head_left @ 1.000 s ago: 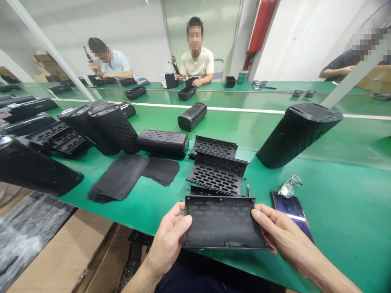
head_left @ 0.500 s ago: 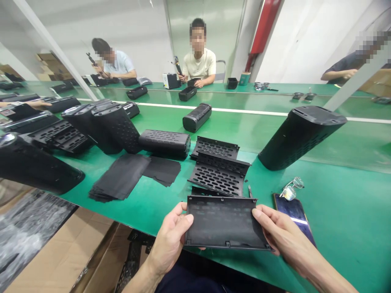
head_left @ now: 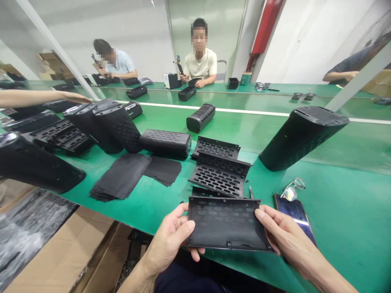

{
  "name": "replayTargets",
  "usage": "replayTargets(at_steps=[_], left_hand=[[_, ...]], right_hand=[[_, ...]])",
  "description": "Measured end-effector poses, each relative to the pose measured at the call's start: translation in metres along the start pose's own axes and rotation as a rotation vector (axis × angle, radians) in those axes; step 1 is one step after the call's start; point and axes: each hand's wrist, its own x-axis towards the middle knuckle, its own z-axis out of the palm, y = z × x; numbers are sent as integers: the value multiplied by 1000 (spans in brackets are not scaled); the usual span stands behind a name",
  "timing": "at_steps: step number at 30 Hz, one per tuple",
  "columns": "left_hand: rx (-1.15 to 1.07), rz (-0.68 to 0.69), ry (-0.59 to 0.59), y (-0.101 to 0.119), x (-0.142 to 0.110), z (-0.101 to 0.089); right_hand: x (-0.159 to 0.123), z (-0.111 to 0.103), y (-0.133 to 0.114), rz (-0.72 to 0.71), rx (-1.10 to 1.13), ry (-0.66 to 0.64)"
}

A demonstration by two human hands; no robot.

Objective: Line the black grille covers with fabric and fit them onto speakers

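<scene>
At the green bench [head_left: 345,211], left hand [head_left: 172,236] and right hand [head_left: 279,228] clamped the panel [head_left: 226,228]; lining seemed underway; next move needed steady support.

A black, shallowly curved panel [head_left: 228,245], rows of slots showing faintly through its thin dark lining [head_left: 226,230], spans the space between left hand [head_left: 172,234] and right hand [head_left: 278,227], gripped at both ends, hollow face tilted up.

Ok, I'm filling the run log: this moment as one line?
left hand: holds black panel, left end | right hand: holds black panel, right end | beyond: slotted panels on table
</scene>
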Motion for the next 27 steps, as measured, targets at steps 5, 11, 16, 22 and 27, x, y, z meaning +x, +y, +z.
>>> replayTargets(at_steps=[5, 11, 16, 22, 27], left_hand=[[-52, 0, 8, 1, -1, 1], [-36, -1, 16, 5, -1, 4], [-27, -9, 31, 3, -1, 3], [-27, 12, 25, 5, 2, 2], [15, 41, 9, 13, 3, 1]], right_hand=[[-3, -1, -3, -7, 97, -22], [-1, -2, 1, -32, 106, 5], [0, -1, -3, -14, 108, 6], [-5, 0, -14, -2, 192, 12], [-15, 1, -23, -72, 115, 71]])
